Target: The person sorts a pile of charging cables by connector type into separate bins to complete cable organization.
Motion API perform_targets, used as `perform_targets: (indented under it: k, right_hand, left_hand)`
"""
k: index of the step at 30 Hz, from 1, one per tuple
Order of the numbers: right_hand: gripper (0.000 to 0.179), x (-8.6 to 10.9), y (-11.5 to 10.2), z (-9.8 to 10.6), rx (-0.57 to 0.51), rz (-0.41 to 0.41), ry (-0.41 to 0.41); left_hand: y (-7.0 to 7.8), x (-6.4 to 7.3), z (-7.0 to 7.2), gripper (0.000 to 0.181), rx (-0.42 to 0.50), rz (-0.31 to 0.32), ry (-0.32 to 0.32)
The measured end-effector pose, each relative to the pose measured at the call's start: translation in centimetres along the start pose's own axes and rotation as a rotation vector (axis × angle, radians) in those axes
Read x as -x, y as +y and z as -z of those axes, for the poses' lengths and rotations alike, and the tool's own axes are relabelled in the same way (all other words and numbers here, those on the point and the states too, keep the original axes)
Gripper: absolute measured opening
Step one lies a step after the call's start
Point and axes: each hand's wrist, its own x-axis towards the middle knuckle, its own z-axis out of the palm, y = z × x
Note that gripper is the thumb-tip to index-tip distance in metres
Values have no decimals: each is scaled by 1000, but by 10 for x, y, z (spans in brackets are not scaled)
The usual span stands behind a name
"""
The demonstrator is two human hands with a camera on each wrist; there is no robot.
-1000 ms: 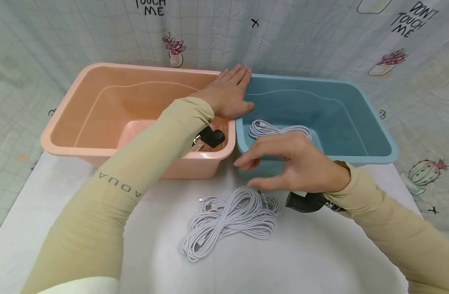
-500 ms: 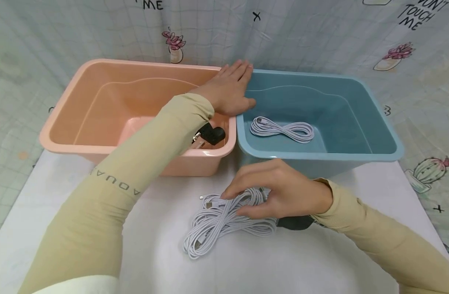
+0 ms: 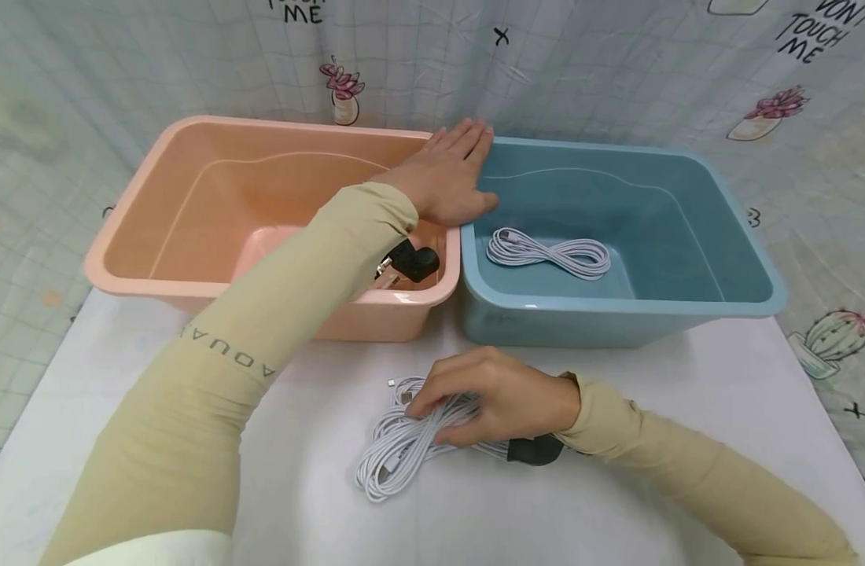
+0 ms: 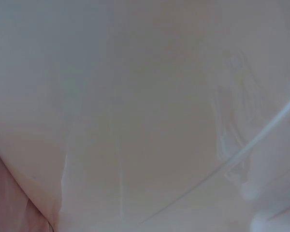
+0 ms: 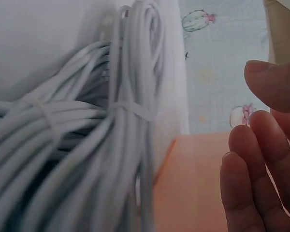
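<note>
My left hand point(image 3: 450, 177) lies with straight fingers across the meeting rims of the peach bin point(image 3: 156, 288) and the blue bin point(image 3: 638, 305). Below the blue bin, my right hand point(image 3: 499, 393) curves loosely over a pile of bundled white cables point(image 3: 388, 464) on the white-covered table, hiding part of it. In the right wrist view, the fingertips point(image 5: 239, 140) point toward the tied cable bundles point(image 5: 130, 116), a gap between them. One more coiled white cable point(image 3: 549, 253) lies on the blue bin's floor. The left wrist view is a blurred pale surface.
Behind the bins hangs a printed sheet point(image 3: 581, 71) with cactus drawings. The two bins stand side by side along the back of the table point(image 3: 319, 487). A black wrist camera point(image 3: 414, 261) on the left wrist dips into the peach bin.
My right hand has come down and left from the blue bin's front rim to the cable pile. The left hand stays on the rims. The cables have not moved.
</note>
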Motion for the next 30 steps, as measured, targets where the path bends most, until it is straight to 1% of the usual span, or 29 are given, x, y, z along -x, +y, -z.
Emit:
perform_targets:
  k: [2,8,12,15,19,24,30]
  right_hand:
    - [33,0,3,-5,12,-3,-15]
    - [37,4,9,-17,-14,-55,-49]
    - [40,6,12,-20,9,-76,-72]
    - [41,6,14,-22,39,-70,-79]
    - [41,7,17,-24,73,-55,-66]
    - [42,8,20,-27,103,-59,-56]
    - [42,8,21,-30,166,-49,-76]
  left_hand:
    - [1,-1,-1,86,1,-1,0]
    - [2,-1,-3,86,5,-6,6]
    - [2,-1,-3,86,7,-5,7]
    - [1,-1,-2,86,8,-2,6]
    - [1,-1,-1,86,7,3,6]
    - [1,-1,-1,86,5,7,9]
    - [1,-1,-1,86,5,11,13]
